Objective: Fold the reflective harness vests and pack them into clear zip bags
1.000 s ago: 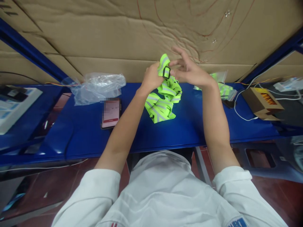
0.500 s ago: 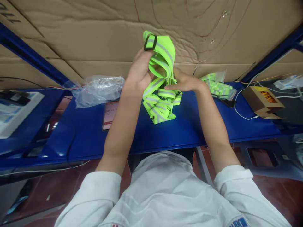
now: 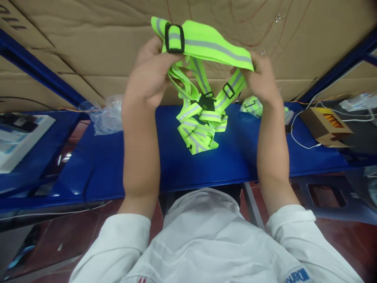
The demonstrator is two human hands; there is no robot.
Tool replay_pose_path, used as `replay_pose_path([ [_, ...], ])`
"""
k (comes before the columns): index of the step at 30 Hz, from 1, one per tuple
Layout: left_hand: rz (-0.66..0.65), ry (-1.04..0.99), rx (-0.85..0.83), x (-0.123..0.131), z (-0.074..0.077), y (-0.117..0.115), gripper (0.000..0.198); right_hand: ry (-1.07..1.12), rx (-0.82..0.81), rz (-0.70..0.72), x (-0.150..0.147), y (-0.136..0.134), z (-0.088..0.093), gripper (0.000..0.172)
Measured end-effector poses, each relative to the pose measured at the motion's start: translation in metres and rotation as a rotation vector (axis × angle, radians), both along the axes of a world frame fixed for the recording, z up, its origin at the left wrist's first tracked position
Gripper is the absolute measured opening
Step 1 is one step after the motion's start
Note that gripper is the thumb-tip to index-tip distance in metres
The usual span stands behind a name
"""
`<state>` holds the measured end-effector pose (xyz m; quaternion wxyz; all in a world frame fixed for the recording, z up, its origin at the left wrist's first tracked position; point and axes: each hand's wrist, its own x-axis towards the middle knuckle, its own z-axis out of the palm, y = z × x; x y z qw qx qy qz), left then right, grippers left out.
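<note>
A neon-yellow reflective harness [image 3: 218,45] with grey stripes and black buckles is stretched between my two hands above the table. My left hand [image 3: 150,72] is closed on its band beside a black slide buckle [image 3: 174,38]. At the band's other end my right hand [image 3: 262,76] pinches the webbing. Straps hang below the band to a black centre piece [image 3: 206,102]. Under them, a heap of the same striped webbing [image 3: 197,135] lies on the blue table [image 3: 206,169]; where the held straps end and the heap begins I cannot tell.
Clear plastic bags [image 3: 107,114] lie left of my left forearm. A bagged neon harness [image 3: 251,106] is partly behind my right forearm. Farther right stand an open cardboard box [image 3: 325,125] and a white cable [image 3: 306,146]. Brown cardboard [image 3: 118,51] covers the back.
My hands have moved apart and upward, left hand to the left and right hand to the right. The bunched band is now drawn out between them, showing the buckles and hanging straps.
</note>
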<state>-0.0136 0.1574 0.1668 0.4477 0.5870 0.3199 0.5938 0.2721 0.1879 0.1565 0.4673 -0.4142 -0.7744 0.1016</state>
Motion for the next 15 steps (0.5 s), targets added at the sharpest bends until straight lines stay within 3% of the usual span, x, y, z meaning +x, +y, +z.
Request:
replay_pose_path([
  [5,0.073,0.139,0.01,-0.02,-0.001,0.005,0.024,0.201,0.127,-0.022,0.012,-0.005,0.012,0.029],
  [10,0.263,0.167,-0.042,-0.009,-0.014,0.021,0.037,0.389,0.136,0.007,-0.004,-0.019,0.024,0.037],
  [12,0.29,0.239,0.016,-0.001,-0.024,0.029,0.038,0.401,0.074,0.027,-0.012,-0.03,0.027,0.035],
  [15,0.227,0.545,0.137,0.01,-0.041,0.038,0.02,0.437,-0.183,0.098,-0.024,-0.045,0.029,0.031],
])
